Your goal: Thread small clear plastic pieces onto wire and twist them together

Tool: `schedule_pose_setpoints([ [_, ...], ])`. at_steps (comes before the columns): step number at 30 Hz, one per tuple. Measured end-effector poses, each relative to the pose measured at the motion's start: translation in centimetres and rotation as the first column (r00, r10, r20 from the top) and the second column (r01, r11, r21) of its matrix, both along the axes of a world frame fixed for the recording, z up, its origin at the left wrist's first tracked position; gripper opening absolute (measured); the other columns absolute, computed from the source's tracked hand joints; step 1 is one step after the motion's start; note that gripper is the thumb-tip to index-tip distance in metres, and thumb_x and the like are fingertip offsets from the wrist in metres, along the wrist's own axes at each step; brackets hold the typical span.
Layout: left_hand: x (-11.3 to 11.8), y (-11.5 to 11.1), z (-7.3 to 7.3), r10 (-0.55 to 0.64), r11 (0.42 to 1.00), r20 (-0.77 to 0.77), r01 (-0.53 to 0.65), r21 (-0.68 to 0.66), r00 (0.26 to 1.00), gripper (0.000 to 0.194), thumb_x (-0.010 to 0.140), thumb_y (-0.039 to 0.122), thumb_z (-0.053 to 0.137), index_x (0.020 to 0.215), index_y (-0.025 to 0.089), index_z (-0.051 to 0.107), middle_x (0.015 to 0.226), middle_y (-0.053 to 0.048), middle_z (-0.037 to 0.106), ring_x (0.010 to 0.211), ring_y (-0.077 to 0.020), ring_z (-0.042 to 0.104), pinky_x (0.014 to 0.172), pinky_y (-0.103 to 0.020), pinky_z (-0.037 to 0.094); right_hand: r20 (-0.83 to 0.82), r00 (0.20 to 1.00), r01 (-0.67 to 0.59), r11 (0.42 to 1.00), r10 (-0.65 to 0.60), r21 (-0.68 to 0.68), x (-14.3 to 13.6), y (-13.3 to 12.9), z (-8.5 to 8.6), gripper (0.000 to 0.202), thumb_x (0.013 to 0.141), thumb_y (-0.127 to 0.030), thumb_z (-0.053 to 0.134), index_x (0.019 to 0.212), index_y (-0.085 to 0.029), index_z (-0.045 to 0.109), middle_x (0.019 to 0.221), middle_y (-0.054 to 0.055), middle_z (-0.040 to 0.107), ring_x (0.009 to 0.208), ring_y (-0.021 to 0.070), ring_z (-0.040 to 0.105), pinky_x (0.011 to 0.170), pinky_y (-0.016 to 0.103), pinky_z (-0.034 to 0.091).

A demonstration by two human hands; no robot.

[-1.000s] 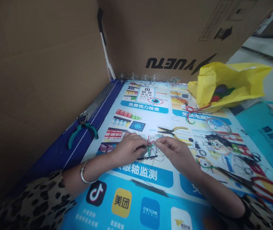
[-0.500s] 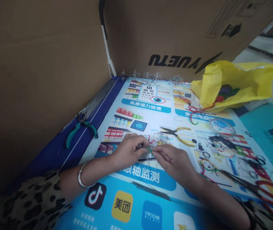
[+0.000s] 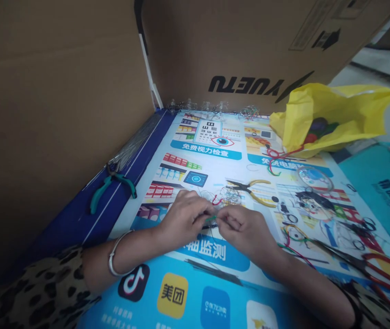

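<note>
My left hand (image 3: 186, 215) and my right hand (image 3: 243, 228) meet low over the printed sheet, fingertips pinched close together. Between them runs a short green wire (image 3: 211, 219), gripped from both sides. Just beyond my fingers lies a tangled ball of thin silvery wire (image 3: 231, 196), with a curl of red wire (image 3: 217, 199) at its left. My hands partly hide whatever is under the green wire. Behind my right hand rest yellow-handled pliers (image 3: 254, 191), jaws pointing left.
Teal-handled pliers (image 3: 113, 183) lie on the blue strip at left, by a bundle of straight wires (image 3: 131, 137). Red-handled scissors (image 3: 366, 265) sit at right. A yellow bag (image 3: 345, 114) stands far right. Several wire figures (image 3: 207, 108) line the cardboard wall (image 3: 181, 55).
My right hand's fingers have curled in and come closer to my left fingertips on the green wire. The whole view has shifted slightly; the tools lie as before.
</note>
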State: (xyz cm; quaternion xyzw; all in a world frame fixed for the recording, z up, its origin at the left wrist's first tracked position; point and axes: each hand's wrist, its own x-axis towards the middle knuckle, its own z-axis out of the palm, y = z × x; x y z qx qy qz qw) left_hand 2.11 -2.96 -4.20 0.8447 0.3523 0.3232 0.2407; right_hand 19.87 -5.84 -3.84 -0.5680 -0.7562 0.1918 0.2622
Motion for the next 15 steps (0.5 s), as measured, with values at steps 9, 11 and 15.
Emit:
schedule_pose_setpoints([
  [9, 0.01, -0.11, -0.1, -0.027, 1.0, -0.041, 0.026, -0.013, 0.999, 0.021, 0.073, 0.001, 0.047, 0.081, 0.018, 0.057, 0.078, 0.001, 0.063, 0.079, -0.0151, 0.052, 0.076, -0.032, 0.035, -0.051, 0.996, -0.064, 0.986, 0.072, 0.153, -0.2, 0.02, 0.13, 0.012, 0.066, -0.009, 0.049, 0.061, -0.017, 0.057, 0.054, -0.003, 0.053, 0.05, 0.0085, 0.048, 0.05, 0.018, 0.034],
  [11, -0.02, -0.14, -0.17, -0.041, 0.999, -0.067, 0.04, -0.014, 0.997, 0.022, 0.073, 0.003, 0.046, 0.082, 0.018, 0.058, 0.08, -0.001, 0.063, 0.081, -0.0163, 0.052, 0.076, -0.033, 0.035, -0.041, 0.994, -0.086, 0.973, 0.097, 0.214, -0.09, 0.04, -0.03, 0.013, 0.067, -0.009, 0.049, 0.062, -0.017, 0.057, 0.055, -0.003, 0.054, 0.051, 0.0088, 0.05, 0.051, 0.019, 0.035],
  [15, -0.04, -0.18, -0.07, -0.058, 0.998, -0.131, 0.057, -0.012, 0.99, 0.023, 0.073, 0.005, 0.044, 0.084, 0.018, 0.06, 0.08, -0.003, 0.063, 0.082, -0.0186, 0.052, 0.076, -0.034, 0.035, 0.122, 0.97, -0.239, 0.91, 0.209, 0.339, 0.16, 0.09, -0.52, 0.021, 0.074, -0.01, 0.046, 0.056, -0.017, 0.055, 0.052, -0.001, 0.053, 0.051, 0.0107, 0.049, 0.052, 0.023, 0.033],
])
